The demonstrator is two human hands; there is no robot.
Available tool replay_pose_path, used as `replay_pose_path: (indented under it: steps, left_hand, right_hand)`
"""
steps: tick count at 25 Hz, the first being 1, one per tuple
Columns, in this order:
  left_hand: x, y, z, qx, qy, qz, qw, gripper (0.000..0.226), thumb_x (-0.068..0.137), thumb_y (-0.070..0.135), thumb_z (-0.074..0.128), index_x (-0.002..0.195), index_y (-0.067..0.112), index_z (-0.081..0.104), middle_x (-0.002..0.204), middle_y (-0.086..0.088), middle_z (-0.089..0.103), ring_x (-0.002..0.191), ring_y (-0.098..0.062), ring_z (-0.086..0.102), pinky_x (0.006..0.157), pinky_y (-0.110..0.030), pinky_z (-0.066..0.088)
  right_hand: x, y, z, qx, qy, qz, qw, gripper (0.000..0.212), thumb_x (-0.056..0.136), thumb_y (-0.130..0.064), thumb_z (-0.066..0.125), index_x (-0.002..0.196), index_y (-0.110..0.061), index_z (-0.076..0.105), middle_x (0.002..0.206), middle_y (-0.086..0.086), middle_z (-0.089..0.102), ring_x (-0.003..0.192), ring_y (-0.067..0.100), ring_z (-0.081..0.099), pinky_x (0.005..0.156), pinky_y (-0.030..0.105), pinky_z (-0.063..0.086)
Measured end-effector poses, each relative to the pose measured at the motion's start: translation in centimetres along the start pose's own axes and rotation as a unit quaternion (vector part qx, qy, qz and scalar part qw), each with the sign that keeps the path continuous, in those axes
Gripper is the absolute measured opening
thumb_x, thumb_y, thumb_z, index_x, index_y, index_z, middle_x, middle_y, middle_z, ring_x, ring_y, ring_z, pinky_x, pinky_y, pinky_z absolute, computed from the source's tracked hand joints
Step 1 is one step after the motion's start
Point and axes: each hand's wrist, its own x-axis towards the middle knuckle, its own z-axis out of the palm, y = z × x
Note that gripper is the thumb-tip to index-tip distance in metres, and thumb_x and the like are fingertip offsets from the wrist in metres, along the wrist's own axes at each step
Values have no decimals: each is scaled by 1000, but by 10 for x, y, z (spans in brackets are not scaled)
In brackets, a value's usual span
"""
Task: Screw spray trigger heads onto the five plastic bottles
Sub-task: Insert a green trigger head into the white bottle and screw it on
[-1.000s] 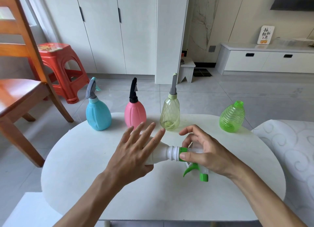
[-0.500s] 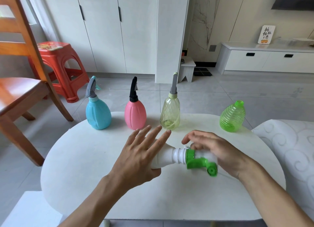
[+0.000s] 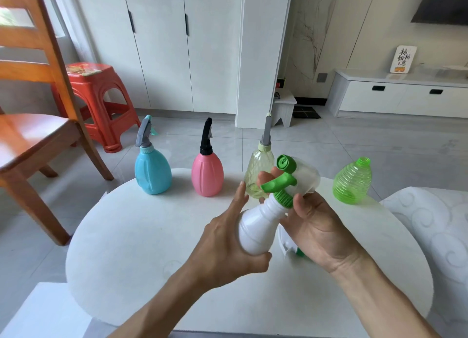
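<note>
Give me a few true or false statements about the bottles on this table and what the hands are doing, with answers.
1. The left hand holds the white bottle. True.
2. The green ribbed bottle already has a spray head. False: its neck is open.
3. The pink bottle has a black trigger head. True.
4. The white bottle stands upright on the table. False: it is held tilted above it.
5. The right hand is at the white bottle's green collar. True.
</note>
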Motion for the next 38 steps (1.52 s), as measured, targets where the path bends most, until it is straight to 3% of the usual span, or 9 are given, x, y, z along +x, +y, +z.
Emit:
replay_pose_path:
  steps: [3, 9, 12, 15, 18, 21, 25, 31, 38]
  left_hand:
    - [-1, 3, -1, -37, 19, -27, 999, 124, 51, 40, 80, 148, 58, 5, 112, 45, 49, 91, -5, 66, 64, -35, 61]
    - [-5, 9, 3, -53, 50, -46, 996, 121, 50, 44, 78, 152, 49, 14, 123, 29, 59, 91, -1, 66, 63, -29, 60]
    - [1, 10, -8, -111, -46, -20, 993, 107, 54, 36, 80, 150, 41, 31, 113, 18, 66, 94, -6, 67, 81, -35, 59]
    - [2, 14, -18, -205, -157, 0, 966, 76, 63, 21, 76, 134, 34, 52, 113, -1, 67, 101, -21, 66, 84, -30, 58]
    - [3, 14, -19, -219, -194, -15, 956, 65, 63, 23, 76, 125, 32, 59, 115, -5, 66, 103, -24, 65, 83, -30, 57]
    - [3, 15, -19, -201, -175, -16, 964, 64, 63, 22, 76, 124, 29, 58, 105, -2, 66, 92, -20, 65, 78, -32, 58]
    - [4, 19, -16, -176, -101, 3, 979, 75, 61, 19, 76, 131, 31, 54, 99, -2, 67, 89, -28, 64, 78, -41, 57]
    - [-1, 21, -11, -168, -68, 8, 983, 80, 61, 16, 77, 133, 39, 52, 97, -4, 68, 85, -30, 64, 77, -43, 58]
    - [-1, 12, 1, -165, -41, 6, 985, 89, 58, 26, 75, 141, 27, 45, 91, 0, 67, 78, -24, 62, 72, -37, 57]
  right_hand:
    - [7, -2, 9, -61, 49, -22, 997, 48, 80, -36, 78, 115, -4, 71, 119, 14, 71, 118, 28, 61, 103, 36, 43]
    - [9, 7, 21, -143, 132, -60, 979, 50, 76, -43, 80, 108, -6, 74, 112, 14, 73, 108, 25, 66, 92, 30, 50]
    - [9, -8, 16, -145, 59, -49, 986, 44, 80, -37, 78, 111, -7, 71, 112, 13, 72, 111, 27, 63, 97, 37, 46]
    - [8, -18, 13, -135, -6, -10, 991, 46, 84, -32, 74, 121, -5, 66, 124, 16, 68, 117, 32, 58, 95, 49, 38]
    - [6, -18, 10, -130, -26, 15, 991, 63, 88, -26, 71, 138, 1, 45, 130, 21, 64, 126, 33, 56, 102, 42, 43]
    - [6, -19, 11, -140, -33, 11, 990, 63, 89, -20, 66, 145, -5, 42, 124, 22, 66, 124, 33, 57, 103, 42, 44]
    - [5, -15, 14, -228, 49, -60, 971, 38, 86, -34, 73, 110, -5, 69, 105, 13, 72, 102, 29, 64, 90, 40, 50]
    - [2, -9, 21, -258, 102, -78, 958, 33, 83, -25, 70, 104, 1, 71, 100, 11, 76, 99, 26, 69, 85, 29, 52]
    - [3, -2, 25, -278, 150, -76, 946, 24, 83, -18, 71, 103, -6, 74, 102, 15, 77, 105, 35, 69, 94, 41, 52]
